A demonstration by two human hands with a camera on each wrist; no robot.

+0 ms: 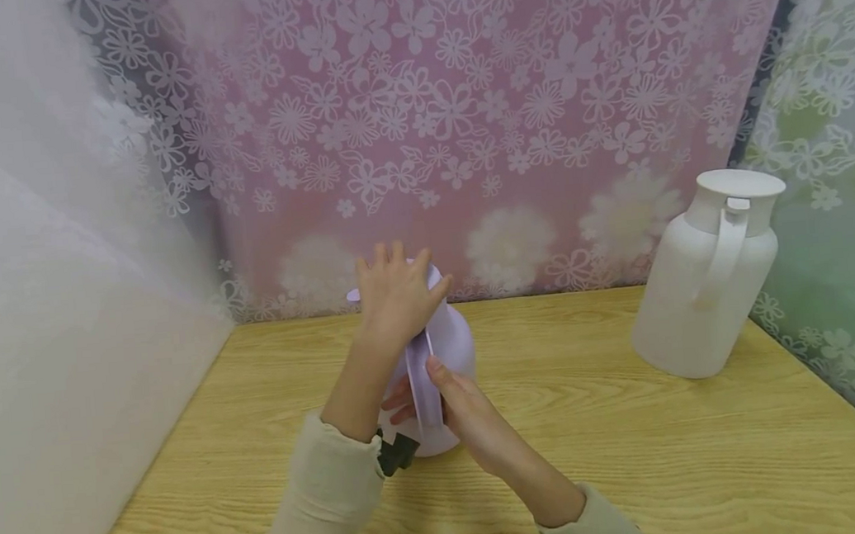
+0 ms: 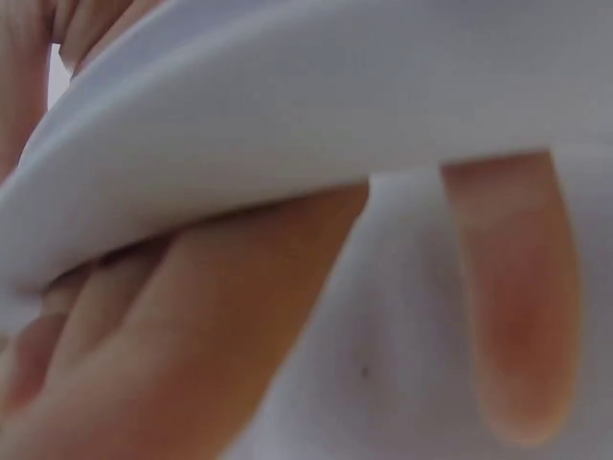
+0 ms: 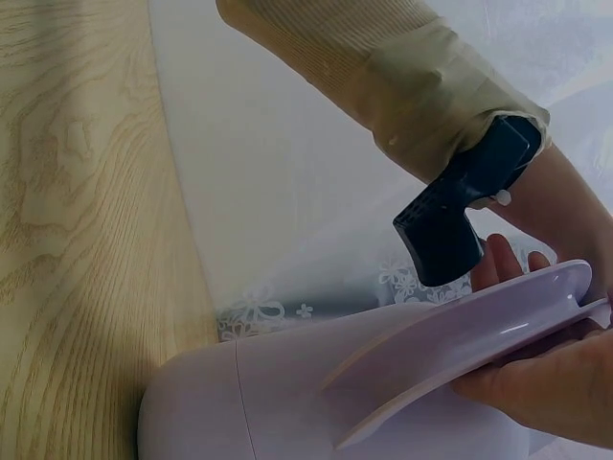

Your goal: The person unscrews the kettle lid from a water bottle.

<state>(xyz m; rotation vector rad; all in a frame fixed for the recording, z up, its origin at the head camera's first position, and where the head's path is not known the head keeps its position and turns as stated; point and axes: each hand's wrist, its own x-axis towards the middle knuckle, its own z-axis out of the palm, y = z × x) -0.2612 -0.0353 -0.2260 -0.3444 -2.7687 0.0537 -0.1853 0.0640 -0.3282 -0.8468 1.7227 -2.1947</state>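
A lilac vacuum jug (image 1: 456,339) stands upright on the wooden table, its handle (image 1: 425,387) turned toward me. Over its top lies my left hand (image 1: 394,298), fingers spread and fairly straight, hiding most of the lid. My right hand (image 1: 470,409) holds the handle, with the thumb along its right side and fingers passing behind to the left. In the right wrist view, the same grip shows around the long handle (image 3: 488,331) beside the jug's body (image 3: 297,393). The left wrist view is a blurred close-up of the pale handle (image 2: 287,105) with fingers (image 2: 522,316) beneath it.
A white vacuum jug (image 1: 698,298) with a flat lid stands at the right of the wooden table (image 1: 597,454). Flower-patterned sheeting (image 1: 463,132) hangs behind the table, and a pale wall (image 1: 67,325) borders it on the left.
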